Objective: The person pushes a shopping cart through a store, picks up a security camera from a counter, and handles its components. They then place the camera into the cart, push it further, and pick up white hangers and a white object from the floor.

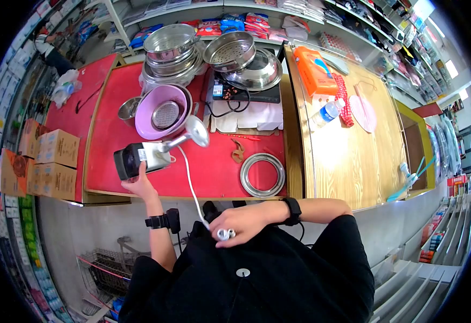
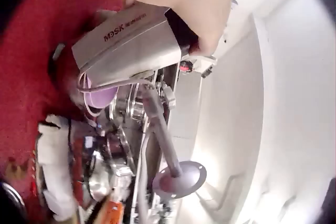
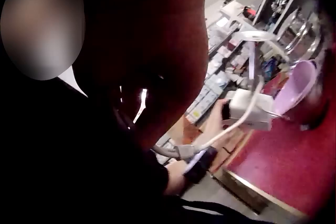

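Note:
A white, box-shaped security camera (image 1: pixel 156 155) with a black front hood is raised over the red tabletop, gripped from its near side by my left hand (image 1: pixel 142 186). From its back end reaches a bracket arm with a round mounting plate (image 1: pixel 198 131). Dark lettering runs along the camera body (image 2: pixel 128 37) in the left wrist view. A white cable (image 1: pixel 188 172) hangs from the camera to my right hand (image 1: pixel 243 219), which holds the cable's end in front of my torso. Silvery connectors (image 1: pixel 226 234) stick out by the fingers. In the right wrist view, the right hand (image 3: pixel 152 45) is very dark.
Behind the camera stand a purple basin (image 1: pixel 148 110) and stacked steel pots (image 1: pixel 170 46). A steel ring (image 1: pixel 262 175) lies near the red table's front edge. On the wooden counter (image 1: pixel 354 167) at right are an orange pack (image 1: pixel 315 72) and a bottle (image 1: pixel 327 113). Cardboard boxes (image 1: pixel 56 164) stand at left.

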`<state>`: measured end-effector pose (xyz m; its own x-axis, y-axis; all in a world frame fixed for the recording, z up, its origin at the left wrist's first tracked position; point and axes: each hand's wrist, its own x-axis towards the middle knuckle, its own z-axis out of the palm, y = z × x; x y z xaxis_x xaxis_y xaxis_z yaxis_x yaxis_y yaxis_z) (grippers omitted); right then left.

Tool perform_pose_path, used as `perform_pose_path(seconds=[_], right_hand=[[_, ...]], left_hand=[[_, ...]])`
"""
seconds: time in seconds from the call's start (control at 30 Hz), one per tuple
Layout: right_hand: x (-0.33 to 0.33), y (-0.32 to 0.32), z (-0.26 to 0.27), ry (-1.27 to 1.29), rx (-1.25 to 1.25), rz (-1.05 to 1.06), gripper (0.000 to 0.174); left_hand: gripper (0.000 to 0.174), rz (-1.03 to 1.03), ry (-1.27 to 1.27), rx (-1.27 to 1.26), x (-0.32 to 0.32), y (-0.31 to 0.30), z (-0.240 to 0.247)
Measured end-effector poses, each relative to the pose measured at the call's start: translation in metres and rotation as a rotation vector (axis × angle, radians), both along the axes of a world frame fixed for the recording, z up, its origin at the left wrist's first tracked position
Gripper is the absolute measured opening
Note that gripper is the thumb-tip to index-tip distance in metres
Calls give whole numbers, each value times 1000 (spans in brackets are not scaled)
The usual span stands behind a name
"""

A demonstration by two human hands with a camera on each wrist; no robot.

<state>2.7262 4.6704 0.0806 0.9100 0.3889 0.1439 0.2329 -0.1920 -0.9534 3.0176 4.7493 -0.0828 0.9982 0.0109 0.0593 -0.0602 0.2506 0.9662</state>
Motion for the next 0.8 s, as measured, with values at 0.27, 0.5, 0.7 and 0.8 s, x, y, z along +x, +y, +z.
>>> perform_pose_path(seconds=[0.27, 0.5, 0.7, 0.8], right_hand=[[32, -8, 73, -304, 38, 47, 10], [52, -100, 42, -360, 165, -618, 7], [48, -165, -46, -187, 509, -900, 4], [38, -142, -85, -29, 418, -972, 11]], left_hand=[[82, -689, -665, 545, -49, 26, 55], [85, -724, -678, 484, -54, 42, 89], [82, -706, -181, -173, -38, 53, 68], [64, -675, 140, -414, -32, 52, 49]])
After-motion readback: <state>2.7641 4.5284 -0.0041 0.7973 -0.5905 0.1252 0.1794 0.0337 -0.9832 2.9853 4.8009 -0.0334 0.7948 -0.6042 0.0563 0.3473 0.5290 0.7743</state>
